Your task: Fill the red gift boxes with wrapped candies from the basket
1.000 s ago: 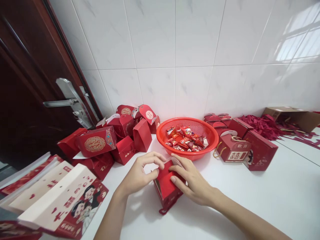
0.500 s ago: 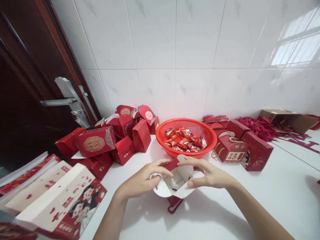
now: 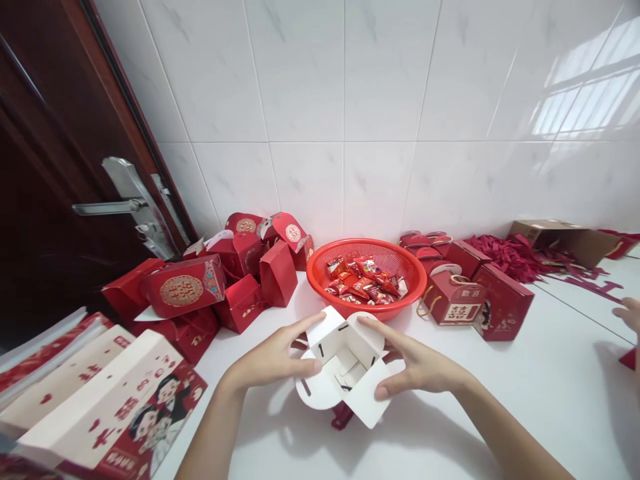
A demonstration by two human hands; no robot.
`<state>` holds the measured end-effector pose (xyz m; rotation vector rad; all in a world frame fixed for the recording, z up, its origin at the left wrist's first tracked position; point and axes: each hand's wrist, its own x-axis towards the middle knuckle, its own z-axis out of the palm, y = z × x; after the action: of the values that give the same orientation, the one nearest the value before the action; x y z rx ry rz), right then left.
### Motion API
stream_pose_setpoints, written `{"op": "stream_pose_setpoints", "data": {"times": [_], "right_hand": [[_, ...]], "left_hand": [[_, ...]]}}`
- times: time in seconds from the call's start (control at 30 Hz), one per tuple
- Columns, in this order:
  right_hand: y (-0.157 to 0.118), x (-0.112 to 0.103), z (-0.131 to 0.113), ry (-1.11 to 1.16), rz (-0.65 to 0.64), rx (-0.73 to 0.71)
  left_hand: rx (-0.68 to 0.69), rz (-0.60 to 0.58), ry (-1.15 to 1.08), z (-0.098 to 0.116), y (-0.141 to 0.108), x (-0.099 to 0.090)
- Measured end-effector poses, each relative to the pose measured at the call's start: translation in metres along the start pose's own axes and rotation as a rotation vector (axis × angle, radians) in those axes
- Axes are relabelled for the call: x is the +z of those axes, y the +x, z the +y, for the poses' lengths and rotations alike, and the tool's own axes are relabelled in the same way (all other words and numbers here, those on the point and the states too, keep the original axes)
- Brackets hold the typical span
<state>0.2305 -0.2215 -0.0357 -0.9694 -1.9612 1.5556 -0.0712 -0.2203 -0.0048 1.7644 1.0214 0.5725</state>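
A small paper gift box (image 3: 367,397), white inside and red outside, stands in front of me with its top flaps folded outward. My left hand (image 3: 265,360) grips it from the left, thumb on a rounded flap and fingers behind the wall. On the opposite side my right hand (image 3: 425,363) has its thumb on one flap and its forefinger on another. Only the white floor and dark slots show inside the box. A dark red ribbon handle (image 3: 343,415) hangs at its near side. Just beyond sits a red plastic basket (image 3: 316,283) holding several wrapped sweets (image 3: 367,279).
Folded red boxes (image 3: 240,303) crowd the left, with flat cartons (image 3: 105,400) nearer. At the right stand finished-looking red boxes (image 3: 457,303), shredded red paper (image 3: 507,260) and a cardboard box (image 3: 565,240). Another person's hand (image 3: 630,317) shows at the right edge.
The box's flaps have spread wider, and the box has turned so its inside shows more. Both hands have shifted along its flaps. Another person's hand has entered at the right.
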Motion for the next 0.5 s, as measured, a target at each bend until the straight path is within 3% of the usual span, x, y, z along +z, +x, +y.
{"op": "stream_pose_setpoints", "data": {"times": [0.23,0.5], "right_hand": [[-0.001,0.006,0.008,0.145,-0.015,-0.074],[-0.006,-0.007,0.007,-0.025,0.085,-0.105]], "left_hand": [[-0.035,-0.032,0.049,-0.005,0.007,0.003],[-0.041,-0.065,-0.002,-0.010,0.017,0.013]]}}
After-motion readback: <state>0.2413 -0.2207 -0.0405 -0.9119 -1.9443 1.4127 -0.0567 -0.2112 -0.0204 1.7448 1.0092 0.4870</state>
